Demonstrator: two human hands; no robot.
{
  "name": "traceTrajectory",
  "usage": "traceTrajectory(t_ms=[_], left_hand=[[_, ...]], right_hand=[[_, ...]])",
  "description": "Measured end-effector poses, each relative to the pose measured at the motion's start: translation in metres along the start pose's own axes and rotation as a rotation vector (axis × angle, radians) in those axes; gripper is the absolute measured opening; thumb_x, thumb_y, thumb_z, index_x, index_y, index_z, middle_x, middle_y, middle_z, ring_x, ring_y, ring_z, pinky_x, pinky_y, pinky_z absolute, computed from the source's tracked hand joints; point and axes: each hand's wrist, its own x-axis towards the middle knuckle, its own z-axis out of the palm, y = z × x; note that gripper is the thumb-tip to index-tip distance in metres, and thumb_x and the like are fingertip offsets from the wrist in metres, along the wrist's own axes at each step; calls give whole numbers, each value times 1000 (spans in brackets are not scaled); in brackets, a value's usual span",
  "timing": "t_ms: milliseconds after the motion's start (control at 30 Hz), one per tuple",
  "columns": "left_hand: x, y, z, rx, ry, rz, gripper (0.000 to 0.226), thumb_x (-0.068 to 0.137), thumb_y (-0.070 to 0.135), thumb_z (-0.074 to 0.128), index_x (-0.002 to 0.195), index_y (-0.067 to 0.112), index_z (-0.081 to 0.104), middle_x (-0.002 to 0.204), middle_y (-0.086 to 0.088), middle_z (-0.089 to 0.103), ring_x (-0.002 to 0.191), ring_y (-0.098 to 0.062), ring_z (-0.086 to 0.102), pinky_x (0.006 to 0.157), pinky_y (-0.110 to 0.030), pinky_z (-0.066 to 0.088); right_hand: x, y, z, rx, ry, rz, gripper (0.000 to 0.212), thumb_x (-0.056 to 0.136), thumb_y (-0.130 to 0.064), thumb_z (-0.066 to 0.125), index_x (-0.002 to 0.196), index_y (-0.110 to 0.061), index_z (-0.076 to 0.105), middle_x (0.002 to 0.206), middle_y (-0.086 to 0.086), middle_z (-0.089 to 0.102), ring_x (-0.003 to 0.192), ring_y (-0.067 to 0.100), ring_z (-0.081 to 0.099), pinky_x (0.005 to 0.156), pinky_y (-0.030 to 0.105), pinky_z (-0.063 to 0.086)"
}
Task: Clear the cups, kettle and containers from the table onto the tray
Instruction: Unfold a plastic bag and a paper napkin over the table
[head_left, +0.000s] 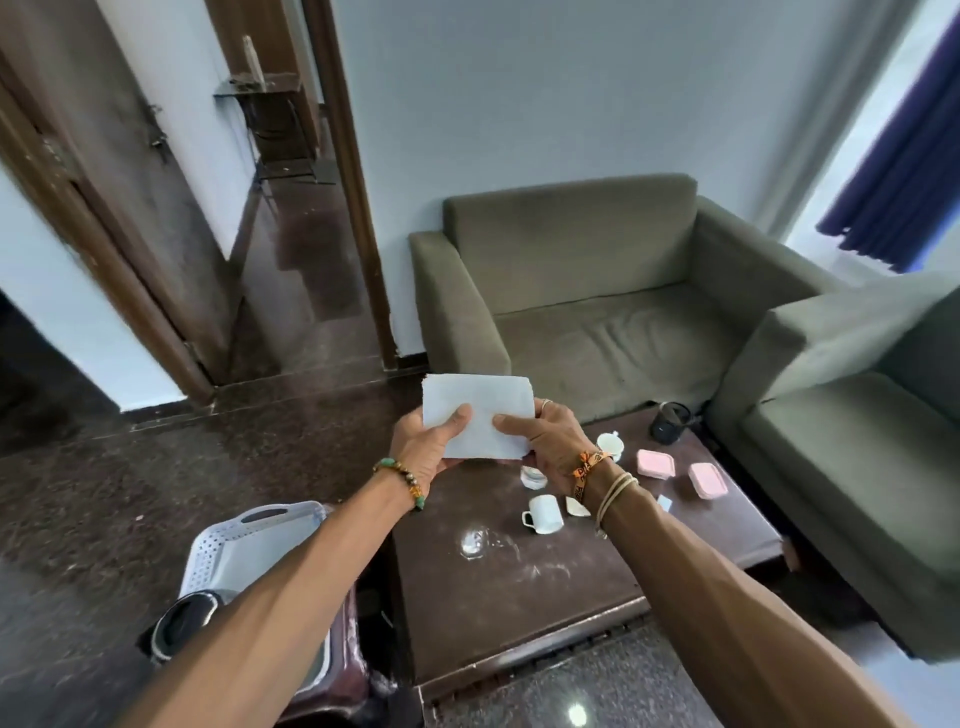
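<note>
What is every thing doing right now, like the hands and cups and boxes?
left hand, grips the white sheet.
right hand, grips the white sheet.
white sheet, held up over the table.
cups, on the table, not on the tray.
pink containers, lids on, on the table.
kettle, upright at the table's far corner.
tray, left of the table.

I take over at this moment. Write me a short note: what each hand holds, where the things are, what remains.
Hands: left hand and right hand both pinch a white sheet above the table.
On the table: kettle at the far edge, two pink containers, upright cup, tipped cup.
Tray: left of the table.
Done: none of these is on it yet.
Left: move them all.
</note>
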Motion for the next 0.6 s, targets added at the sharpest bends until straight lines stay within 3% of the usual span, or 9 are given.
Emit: traceTrajectory(t_ms=[167,300,433,500,600], left_hand=[[2,-22,68,372,-54,180,23,74,33,80,91,20,70,90,2,74,85,-16,71,73,-33,60],[14,-53,138,656,-42,272,33,70,51,74,73,19,67,71,7,70,67,-14,67,58,-29,53],[24,-90,212,864,-86,330,42,79,49,66,64,11,58,58,1,62,57,-19,57,50,-29,42],[27,-100,253,966,-103,387,45,84,44,63,57,12,47,51,0,52,53,-23,49,46,-30,31],[27,-103,309,970,-78,409,45,80,43,61,52,14,40,51,-2,47,52,-23,43,45,-29,24]], right_hand=[[-24,-3,-67,-220,247,-71,41,71,-24,85,104,-5,70,98,16,74,88,30,72,75,48,60],[-36,0,-130,-490,489,-152,23,74,-31,81,83,-13,70,82,5,74,75,22,71,65,34,60],[-48,0,-199,-670,683,-125,27,75,-36,75,62,-24,55,66,-8,62,66,17,61,53,22,43],[-51,-8,-234,-728,728,-119,25,77,-37,72,63,-22,57,68,-2,65,71,24,62,54,25,40],[-52,-24,-279,-720,782,-156,18,81,-34,68,83,-16,71,87,12,73,85,33,65,71,35,51]])
